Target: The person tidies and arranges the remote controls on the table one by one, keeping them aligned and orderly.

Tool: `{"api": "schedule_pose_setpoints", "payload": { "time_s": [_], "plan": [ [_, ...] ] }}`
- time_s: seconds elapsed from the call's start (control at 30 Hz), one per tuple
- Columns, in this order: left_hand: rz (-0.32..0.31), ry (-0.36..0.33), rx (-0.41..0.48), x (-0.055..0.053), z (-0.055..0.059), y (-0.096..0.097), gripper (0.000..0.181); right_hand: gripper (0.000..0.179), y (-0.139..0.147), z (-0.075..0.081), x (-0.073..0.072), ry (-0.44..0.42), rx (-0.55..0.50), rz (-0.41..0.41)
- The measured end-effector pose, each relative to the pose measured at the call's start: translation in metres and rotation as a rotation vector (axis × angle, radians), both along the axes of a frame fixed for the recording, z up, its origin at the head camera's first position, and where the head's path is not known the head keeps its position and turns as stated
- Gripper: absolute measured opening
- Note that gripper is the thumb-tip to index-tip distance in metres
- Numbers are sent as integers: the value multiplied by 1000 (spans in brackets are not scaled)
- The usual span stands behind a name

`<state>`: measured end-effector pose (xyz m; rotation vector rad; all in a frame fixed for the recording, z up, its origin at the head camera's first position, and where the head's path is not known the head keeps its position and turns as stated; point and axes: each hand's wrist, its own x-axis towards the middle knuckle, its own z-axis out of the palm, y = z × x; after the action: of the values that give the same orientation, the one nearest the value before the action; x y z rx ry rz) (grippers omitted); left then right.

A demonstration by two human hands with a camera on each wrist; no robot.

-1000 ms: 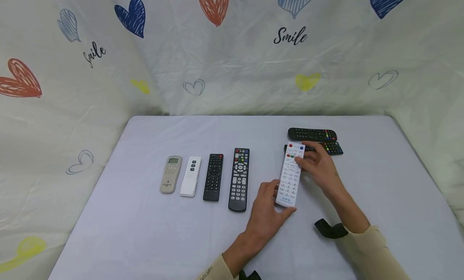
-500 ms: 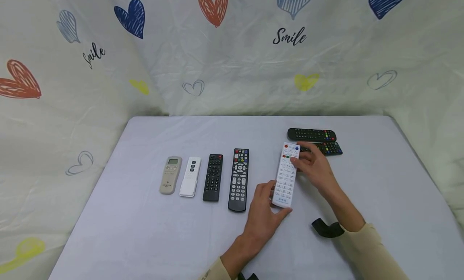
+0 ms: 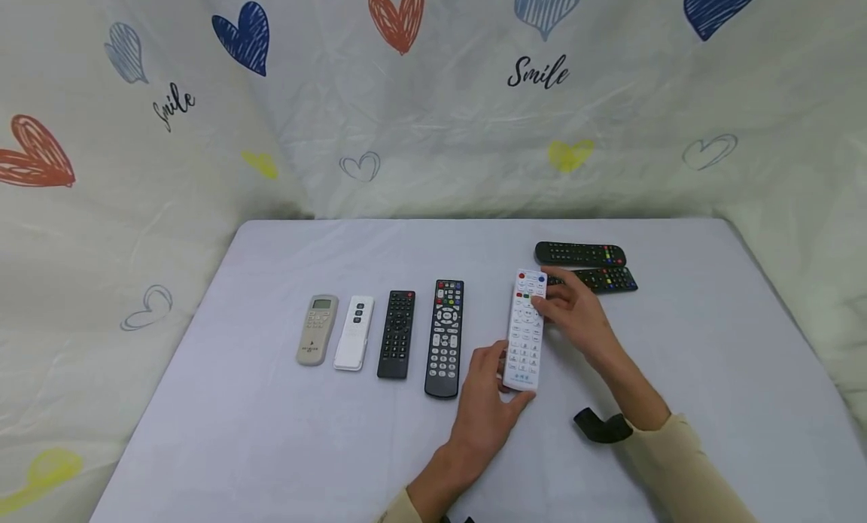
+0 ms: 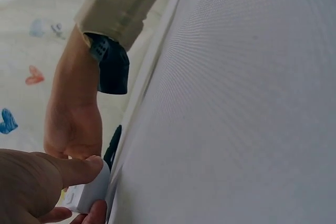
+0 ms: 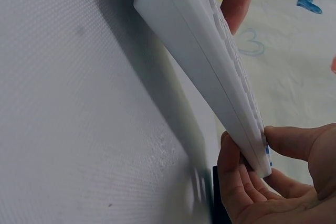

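Both hands hold a white remote control (image 3: pixel 524 335) with red, green and blue keys near its top. My left hand (image 3: pixel 484 402) grips its lower end, thumb along the bottom edge and fingers at the left side. At the upper right, my right hand (image 3: pixel 576 312) pinches it, thumb on the button face and fingers beneath. In the right wrist view the white remote (image 5: pixel 205 61) is raised off the cloth, with a shadow under it. To its left lies a large black remote (image 3: pixel 444 339) with grey keys. Part of another black remote (image 3: pixel 606 280) is hidden behind the right hand.
Left of the large black remote, a smaller black remote (image 3: pixel 396 335), a slim white remote (image 3: pixel 354 333) and a beige remote with a screen (image 3: pixel 317 329) lie in a row. One more black remote (image 3: pixel 580 253) lies crosswise at the back right. White cloth (image 3: pixel 271 448) covers the table.
Both hands have carried the white remote leftward, closer to the large black remote, and it stands a little more upright. More of the black remote behind it shows. The other remotes stay put.
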<state>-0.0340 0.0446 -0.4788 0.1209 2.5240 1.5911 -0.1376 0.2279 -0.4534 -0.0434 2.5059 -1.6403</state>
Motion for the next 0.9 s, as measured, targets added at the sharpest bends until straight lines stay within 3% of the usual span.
{"api": "schedule_pose_setpoints", "payload": {
  "time_s": [0.9],
  "plan": [
    [42, -19, -35, 7, 0, -11, 85, 68, -22, -4, -6, -55, 3, 60]
  ]
}}
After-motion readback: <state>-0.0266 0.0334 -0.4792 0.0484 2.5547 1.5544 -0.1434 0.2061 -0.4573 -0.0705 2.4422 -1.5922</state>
